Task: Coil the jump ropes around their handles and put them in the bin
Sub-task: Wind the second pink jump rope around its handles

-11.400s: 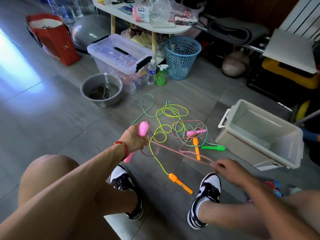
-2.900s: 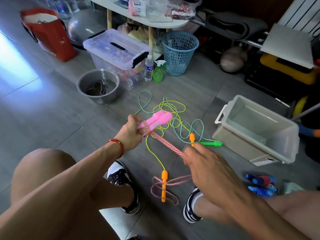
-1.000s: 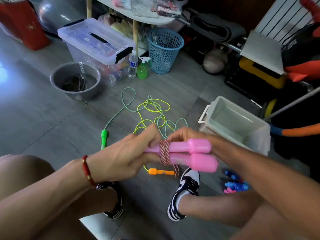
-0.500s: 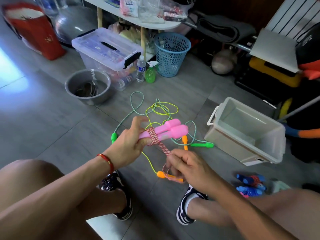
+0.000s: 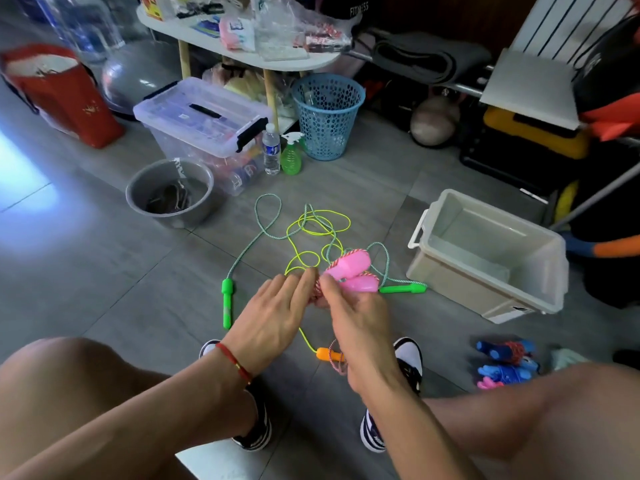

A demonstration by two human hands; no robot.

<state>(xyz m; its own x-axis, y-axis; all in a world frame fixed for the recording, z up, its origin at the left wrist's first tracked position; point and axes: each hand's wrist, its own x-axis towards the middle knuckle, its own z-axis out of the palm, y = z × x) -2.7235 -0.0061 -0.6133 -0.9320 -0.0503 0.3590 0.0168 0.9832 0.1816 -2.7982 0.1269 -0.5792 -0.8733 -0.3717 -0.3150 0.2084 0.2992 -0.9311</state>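
Head view: both hands apparently pinch the pink handles; wraps should stay tight, bin rightward.

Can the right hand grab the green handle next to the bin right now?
Probably not yet. The right hand is busy pinching the red-and-white rope on the pink handles. The green handle lies on open floor just beyond it, uncovered, so once that hand lets go the way looks free.
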